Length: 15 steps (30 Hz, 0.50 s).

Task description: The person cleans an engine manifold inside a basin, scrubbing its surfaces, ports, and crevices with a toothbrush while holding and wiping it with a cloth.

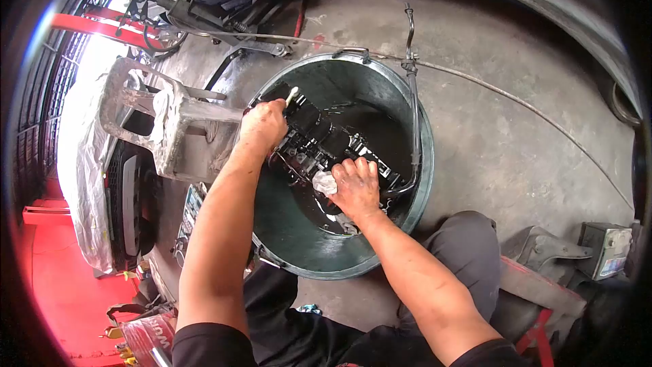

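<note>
A black mechanical part (pixel 309 136) with several fittings, kind not clear, lies tilted across the inside of a big dark green tub (pixel 275 224). My left hand (pixel 265 124) is closed at the part's upper left end. From between its thumb and forefinger sticks a slim, pale-tipped stick (pixel 292 95), perhaps a brush handle. Low over the part's right side, my right hand (pixel 356 187) is closed with a crumpled white rag (pixel 324 182) under its thumb side. Dark liquid (pixel 367 119) covers the tub's bottom. A bent metal pipe (pixel 413 105) leans over the tub's right rim.
A dirty plastic stool (pixel 180 132) stands left of the tub. A long thin rod or cable (pixel 502 88) crosses the floor behind it. My knee (pixel 465 251) is close at right, with a battery (pixel 606 251) farther right. A red jack-like frame (pixel 109 24) is at upper left.
</note>
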Tool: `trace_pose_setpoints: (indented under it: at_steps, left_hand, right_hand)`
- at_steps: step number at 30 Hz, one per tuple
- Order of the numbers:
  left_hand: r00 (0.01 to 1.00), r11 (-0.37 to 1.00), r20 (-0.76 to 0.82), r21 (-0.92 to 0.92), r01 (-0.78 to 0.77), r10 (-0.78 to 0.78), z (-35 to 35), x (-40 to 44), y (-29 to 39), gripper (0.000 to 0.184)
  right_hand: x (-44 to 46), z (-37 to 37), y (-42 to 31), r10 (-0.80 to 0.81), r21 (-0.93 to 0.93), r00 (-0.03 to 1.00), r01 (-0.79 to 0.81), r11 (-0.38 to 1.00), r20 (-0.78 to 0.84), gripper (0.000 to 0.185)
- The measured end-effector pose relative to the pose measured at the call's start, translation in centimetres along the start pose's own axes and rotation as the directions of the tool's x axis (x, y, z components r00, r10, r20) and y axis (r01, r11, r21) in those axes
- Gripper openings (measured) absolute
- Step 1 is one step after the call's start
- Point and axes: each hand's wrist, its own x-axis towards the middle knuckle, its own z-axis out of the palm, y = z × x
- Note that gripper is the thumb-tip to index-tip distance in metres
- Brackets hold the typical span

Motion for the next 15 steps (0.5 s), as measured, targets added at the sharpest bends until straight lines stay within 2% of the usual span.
trace_pose_setpoints:
  at_steps: [3, 4, 5, 7, 10, 15]
  left_hand:
    - [0.997, 0.997, 0.013, -0.022, -0.078, 0.078, -1.0, -0.5, -1.1, 0.027]
    - [0.999, 0.999, 0.042, 0.024, -0.034, 0.033, -3.1, -1.5, -0.4, 0.026]
    - [0.99, 0.992, 0.11, 0.079, -0.101, 0.092, -4.2, -1.3, -0.8, 0.025]
    - [0.995, 0.987, -0.004, 0.121, -0.101, 0.102, -4.8, -1.1, -0.5, 0.025]
    - [0.992, 0.991, -0.129, 0.135, 0.012, 0.006, -2.7, 1.5, -1.3, 0.027]
    - [0.997, 0.979, -0.022, 0.189, -0.074, 0.08, -3.8, 0.9, -0.1, 0.024]
  right_hand:
    - [-0.2, -0.2, 0.4, -0.01, -0.006, 1.0, 0.01, 1.0, 0.001, 0.046]
    - [-0.1, -0.2, 0.3, -0.012, -0.011, 1.0, 0.012, 1.0, 0.014, 0.046]
    - [0.0, -0.3, 0.2, -0.018, -0.013, 0.999, 0.019, 1.0, 0.032, 0.047]
    - [0.0, -0.2, -0.2, -0.001, -0.024, 1.0, 0.002, 1.0, 0.031, 0.048]
    - [0.1, 0.0, 0.0, 0.014, -0.056, 0.997, -0.009, 0.998, 0.08, 0.048]
    - [-0.2, 0.3, 0.0, 0.023, -0.035, 0.999, -0.022, 0.999, 0.043, 0.049]
